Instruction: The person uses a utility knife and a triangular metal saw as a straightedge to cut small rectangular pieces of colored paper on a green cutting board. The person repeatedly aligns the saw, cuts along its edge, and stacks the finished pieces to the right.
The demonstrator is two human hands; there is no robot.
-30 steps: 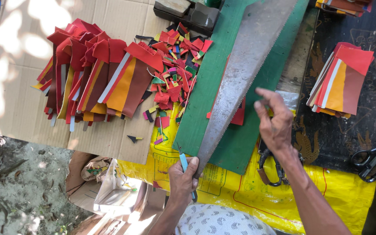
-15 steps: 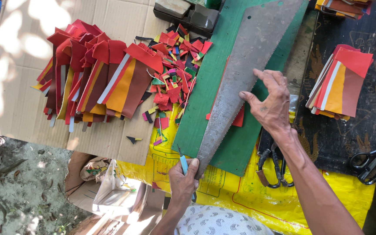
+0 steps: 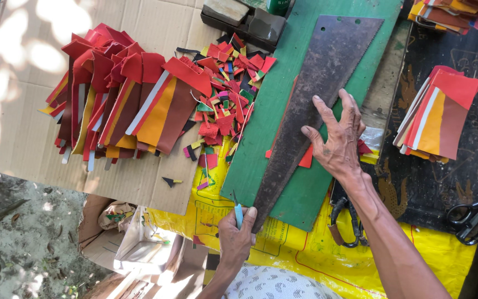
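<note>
A long, rusty, tapering saw blade (image 3: pixel 311 111) lies diagonally on a green cutting board (image 3: pixel 300 182), covering a red strip (image 3: pixel 307 158). The right hand (image 3: pixel 336 138) presses it flat, fingers spread. The left hand (image 3: pixel 236 235) pinches a small blue-handled knife (image 3: pixel 238 215) at the blade's narrow tip. Red scraps (image 3: pixel 228 83) lie heaped beside the board.

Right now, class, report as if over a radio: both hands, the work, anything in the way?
Right hand flat on saw blade. Left hand grips blue-handled knife at blade's tip. Red strip pinned beneath. Scraps lie beside green board.
</note>
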